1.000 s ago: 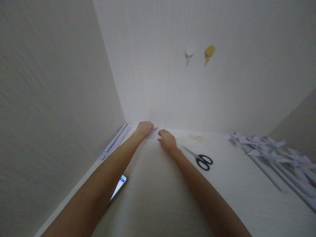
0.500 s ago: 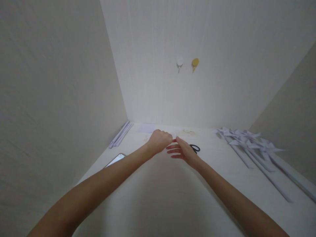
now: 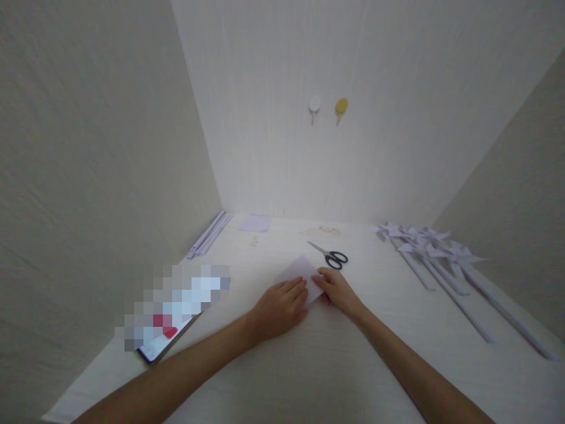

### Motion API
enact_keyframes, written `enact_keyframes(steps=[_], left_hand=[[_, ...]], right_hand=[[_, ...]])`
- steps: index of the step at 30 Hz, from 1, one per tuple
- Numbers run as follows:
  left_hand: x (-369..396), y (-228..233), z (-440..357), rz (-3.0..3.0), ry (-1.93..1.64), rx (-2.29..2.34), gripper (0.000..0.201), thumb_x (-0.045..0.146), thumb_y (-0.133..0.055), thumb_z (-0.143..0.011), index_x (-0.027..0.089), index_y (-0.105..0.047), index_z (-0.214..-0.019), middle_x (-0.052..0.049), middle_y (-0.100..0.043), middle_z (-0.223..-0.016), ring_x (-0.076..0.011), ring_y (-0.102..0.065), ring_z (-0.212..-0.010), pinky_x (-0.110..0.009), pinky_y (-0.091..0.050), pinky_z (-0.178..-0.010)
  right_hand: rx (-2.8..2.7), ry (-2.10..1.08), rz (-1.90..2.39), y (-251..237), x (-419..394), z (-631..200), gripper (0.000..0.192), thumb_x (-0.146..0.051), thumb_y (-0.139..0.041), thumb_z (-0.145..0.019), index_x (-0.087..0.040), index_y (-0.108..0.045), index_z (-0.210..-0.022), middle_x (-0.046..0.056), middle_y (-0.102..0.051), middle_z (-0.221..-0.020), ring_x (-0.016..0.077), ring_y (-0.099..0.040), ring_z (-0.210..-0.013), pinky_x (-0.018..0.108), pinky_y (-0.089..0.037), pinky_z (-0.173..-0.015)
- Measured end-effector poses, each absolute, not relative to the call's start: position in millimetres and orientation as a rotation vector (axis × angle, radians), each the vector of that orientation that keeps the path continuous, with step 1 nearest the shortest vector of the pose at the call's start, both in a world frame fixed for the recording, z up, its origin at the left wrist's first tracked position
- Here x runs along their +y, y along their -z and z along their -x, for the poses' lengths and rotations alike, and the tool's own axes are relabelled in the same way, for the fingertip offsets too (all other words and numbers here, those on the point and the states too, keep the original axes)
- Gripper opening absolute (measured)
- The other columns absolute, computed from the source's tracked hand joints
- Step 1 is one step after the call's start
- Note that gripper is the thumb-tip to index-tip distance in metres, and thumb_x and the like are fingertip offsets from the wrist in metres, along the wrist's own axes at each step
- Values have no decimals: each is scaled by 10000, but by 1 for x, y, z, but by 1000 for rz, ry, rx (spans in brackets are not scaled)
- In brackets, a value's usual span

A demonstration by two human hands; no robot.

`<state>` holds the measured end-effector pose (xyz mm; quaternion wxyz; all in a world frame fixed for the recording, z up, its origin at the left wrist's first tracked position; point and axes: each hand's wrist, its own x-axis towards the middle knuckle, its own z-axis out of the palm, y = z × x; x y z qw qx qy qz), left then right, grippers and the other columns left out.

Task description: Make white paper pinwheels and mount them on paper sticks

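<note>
A pale lilac square of paper lies on the white surface between my hands, one corner pointing to the back. My left hand rests flat on its near left part, fingers stretched out over it. At the right corner, my right hand pinches the paper between thumb and fingers. The near edge of the paper is partly hidden under my left hand. Just behind my right hand lie scissors with black handles, blades pointing to the back left.
A phone with a lit screen lies at left. Several rolled paper sticks and another paper square are at the back left. Paper pinwheels on sticks lie at right. Two hooks are on the back wall, and small scraps lie near it.
Both hands have come down from above the surface onto the paper. My left hand has gone from a fist to lying flat; my right has closed on the paper's corner.
</note>
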<state>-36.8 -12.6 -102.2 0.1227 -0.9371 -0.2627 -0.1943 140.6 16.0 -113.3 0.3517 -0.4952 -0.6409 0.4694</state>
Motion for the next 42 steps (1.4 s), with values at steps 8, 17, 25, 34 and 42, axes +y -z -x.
enact_keyframes(steps=[8,17,25,34,42], left_hand=[[-11,100,69,2954,699,-745,340,266,-377,-810,101,-482,-1088,-134,-507,-1167,-190,-418,-1125,-333,-393,-894],[-11,97,68,3166,206,-877,463,360,-321,-834,190,-301,-1264,-89,-287,-1344,-191,-246,-1234,-394,-222,-1001],[-14,97,66,3175,108,-960,563,467,-262,-821,210,-166,-1313,-108,-171,-1381,-223,-151,-1261,-447,-149,-1002],[-15,96,67,3210,69,-894,519,437,-227,-839,236,-161,-1313,-85,-143,-1388,-220,-103,-1269,-449,-129,-1006],[-20,94,77,3255,123,-862,514,422,-283,-833,226,-207,-1303,-91,-170,-1381,-211,-137,-1264,-415,-143,-1015]], right_hand=[[-1848,-1247,1300,112,18,-148,283,-366,-565,-660,-157,-472,-494,-78,-364,-338,46,-307,-293,176,-191,-310],[-1718,-937,1348,113,11,-138,208,-316,-607,-604,-170,-473,-541,-59,-419,-457,73,-370,-416,192,-282,-388],[-1737,-656,1391,117,6,-136,62,-209,-529,-629,-181,-499,-582,-39,-449,-514,102,-422,-485,210,-354,-459],[-1657,-490,1503,115,10,-140,90,-201,-521,-609,-189,-483,-528,-29,-450,-484,123,-425,-480,238,-333,-481],[-1617,-417,1553,112,9,-141,79,-239,-516,-626,-181,-565,-606,3,-541,-532,143,-481,-500,260,-379,-510]])
